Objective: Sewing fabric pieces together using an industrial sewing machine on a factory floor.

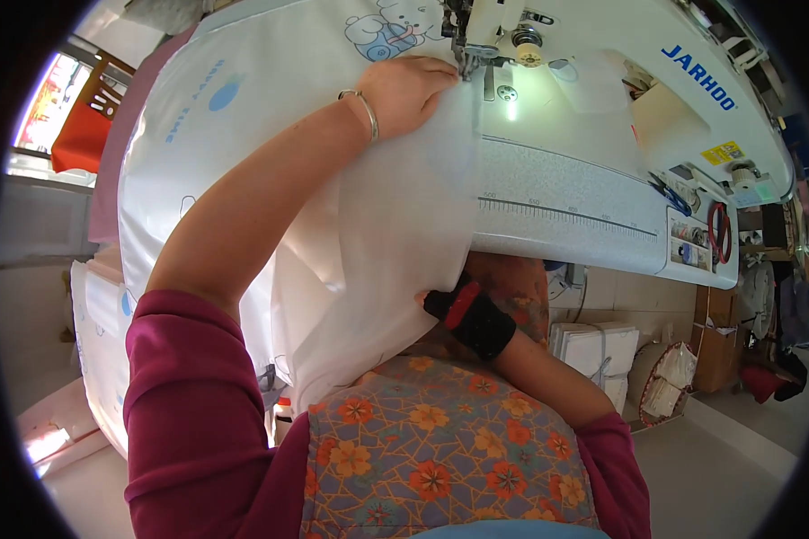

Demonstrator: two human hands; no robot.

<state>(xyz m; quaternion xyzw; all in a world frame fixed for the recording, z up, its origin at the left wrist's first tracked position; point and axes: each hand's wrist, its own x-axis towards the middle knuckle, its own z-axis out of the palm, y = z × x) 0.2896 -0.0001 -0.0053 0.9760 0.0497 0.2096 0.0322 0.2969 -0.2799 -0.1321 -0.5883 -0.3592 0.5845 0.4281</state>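
A large sheet of white, slightly see-through fabric [395, 202] with blue and bear prints spreads across the sewing machine's bed and hangs over the near edge. My left hand [411, 97], a silver bangle at its wrist, lies on this fabric with fingers stretched toward the needle. Just beyond the fingertips is the presser foot [466, 65], beside the fabric's right edge. Lower down, my right hand [463, 310] wears a black and red support and grips the hanging fabric's edge. Its thumb shows on top; the other fingers are mostly hidden.
The white sewing machine [593, 85] arches over the right side, its lamp lit. A ruler scale [566, 216] runs along the bed's front. Blue-handled scissors [671, 193] and red-handled scissors [719, 232] lie by a small parts tray [692, 238]. Stacked white bundles [593, 355] stand below, right.
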